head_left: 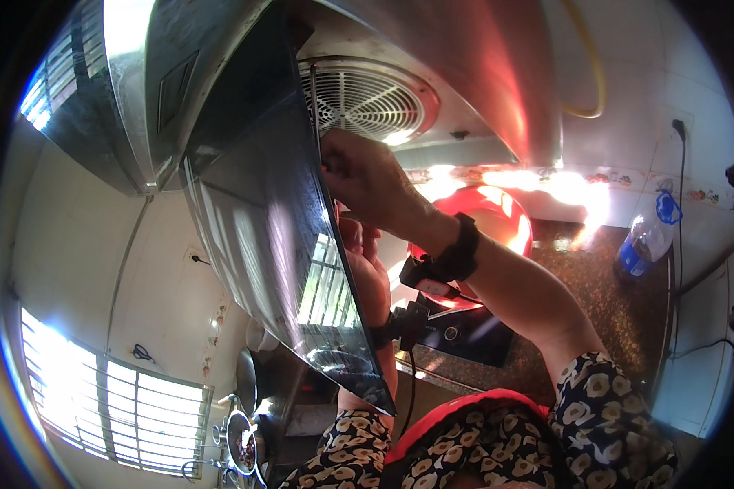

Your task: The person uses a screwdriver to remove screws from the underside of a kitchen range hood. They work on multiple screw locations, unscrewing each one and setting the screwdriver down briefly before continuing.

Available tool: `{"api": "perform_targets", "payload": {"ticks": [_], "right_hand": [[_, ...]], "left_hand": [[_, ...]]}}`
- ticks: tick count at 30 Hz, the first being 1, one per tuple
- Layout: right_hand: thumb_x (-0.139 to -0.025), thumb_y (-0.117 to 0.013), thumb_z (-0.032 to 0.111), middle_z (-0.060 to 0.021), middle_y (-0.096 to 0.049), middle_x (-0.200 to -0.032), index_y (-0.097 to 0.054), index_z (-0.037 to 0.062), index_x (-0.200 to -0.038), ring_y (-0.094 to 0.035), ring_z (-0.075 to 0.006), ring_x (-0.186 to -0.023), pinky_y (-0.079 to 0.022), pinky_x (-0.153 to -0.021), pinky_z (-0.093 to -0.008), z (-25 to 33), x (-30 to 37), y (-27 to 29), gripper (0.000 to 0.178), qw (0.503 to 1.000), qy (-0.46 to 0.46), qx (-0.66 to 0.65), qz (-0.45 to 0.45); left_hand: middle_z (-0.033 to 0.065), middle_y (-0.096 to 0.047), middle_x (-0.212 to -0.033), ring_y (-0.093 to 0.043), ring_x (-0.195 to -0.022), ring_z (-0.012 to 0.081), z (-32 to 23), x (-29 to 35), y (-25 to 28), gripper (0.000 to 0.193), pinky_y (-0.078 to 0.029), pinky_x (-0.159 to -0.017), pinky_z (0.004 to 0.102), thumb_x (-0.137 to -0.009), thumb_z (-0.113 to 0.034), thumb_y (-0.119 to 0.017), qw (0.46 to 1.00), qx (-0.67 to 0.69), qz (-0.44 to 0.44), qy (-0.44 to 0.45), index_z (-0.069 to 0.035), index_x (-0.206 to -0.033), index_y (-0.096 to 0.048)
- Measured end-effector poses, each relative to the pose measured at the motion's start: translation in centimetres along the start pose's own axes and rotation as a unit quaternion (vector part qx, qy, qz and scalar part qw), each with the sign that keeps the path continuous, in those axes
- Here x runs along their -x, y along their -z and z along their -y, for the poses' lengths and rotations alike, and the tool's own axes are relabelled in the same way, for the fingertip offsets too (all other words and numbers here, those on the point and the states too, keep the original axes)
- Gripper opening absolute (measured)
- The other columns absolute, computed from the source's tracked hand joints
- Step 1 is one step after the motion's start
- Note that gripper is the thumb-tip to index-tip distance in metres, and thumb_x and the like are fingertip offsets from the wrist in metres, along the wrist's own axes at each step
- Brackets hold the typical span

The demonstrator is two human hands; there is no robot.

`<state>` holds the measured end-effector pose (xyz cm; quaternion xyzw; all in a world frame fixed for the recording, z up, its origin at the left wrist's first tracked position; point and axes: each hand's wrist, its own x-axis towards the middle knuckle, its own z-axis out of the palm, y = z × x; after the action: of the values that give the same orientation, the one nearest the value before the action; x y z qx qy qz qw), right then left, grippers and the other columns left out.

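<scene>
hood panel (257, 183) | dark, glossy | streaked | tilted | bright barred reflection (326, 281)

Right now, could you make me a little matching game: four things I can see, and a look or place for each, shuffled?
1. Tilted panel
2. Wide round vessel
3. Bottle
4. Vent grille

A. Clear, with a blue top
B. Slatted, higher in the picture than the right hand
C. Dark and glossy
D. Bright red

Pairs: 1-C; 2-D; 3-A; 4-B
</scene>
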<state>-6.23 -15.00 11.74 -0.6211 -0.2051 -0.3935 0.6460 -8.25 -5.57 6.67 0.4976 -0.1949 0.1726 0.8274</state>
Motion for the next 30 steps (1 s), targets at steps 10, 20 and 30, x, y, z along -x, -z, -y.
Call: {"api": "perform_targets", "payload": {"ticks": [10, 20, 30], "right_hand": [[-0.083, -0.072, 0.017, -0.0006, -0.054, -0.065, -0.058, 0.0007, -0.085, -0.048, -0.0061, -0.062, -0.042, -0.052, -0.0252, 1.1, 0.1, -0.3, 0.021, 0.972, -0.076, -0.216, 0.057], [-0.091, -0.064, 0.014, -0.0002, -0.059, -0.077, -0.057, 0.0032, -0.110, -0.056, -0.0051, -0.068, -0.045, -0.055, -0.0212, 2.1, 0.2, 0.9, 0.022, 0.922, -0.063, -0.333, 0.185], [-0.089, -0.065, 0.013, -0.0085, -0.065, -0.081, -0.059, 0.0000, -0.105, -0.061, -0.0137, -0.071, -0.049, -0.058, -0.0279, 0.7, 0.1, -1.2, 0.022, 0.980, 0.062, -0.173, 0.080]], "left_hand": [[-0.0025, -0.036, -0.060, -0.043, -0.060, 0.0061, 0.3, 0.1, 0.1, 0.053, -0.042, -0.053, 0.0207, -0.102, -0.040, -0.043, 0.963, -0.158, 0.021, -0.218, 0.007, -0.127, -0.050], [-0.0010, -0.041, -0.056, -0.041, -0.049, 0.0093, -0.5, 1.2, -1.9, 0.036, -0.039, -0.052, 0.0213, -0.102, -0.025, -0.044, 0.982, -0.060, -0.026, -0.176, 0.007, -0.116, -0.055], [-0.0036, -0.047, -0.060, -0.041, -0.049, 0.0056, -0.4, 0.8, -1.5, 0.027, -0.033, -0.042, 0.0172, -0.099, -0.028, -0.055, 0.989, 0.029, -0.087, -0.114, -0.006, -0.085, -0.062]]}}
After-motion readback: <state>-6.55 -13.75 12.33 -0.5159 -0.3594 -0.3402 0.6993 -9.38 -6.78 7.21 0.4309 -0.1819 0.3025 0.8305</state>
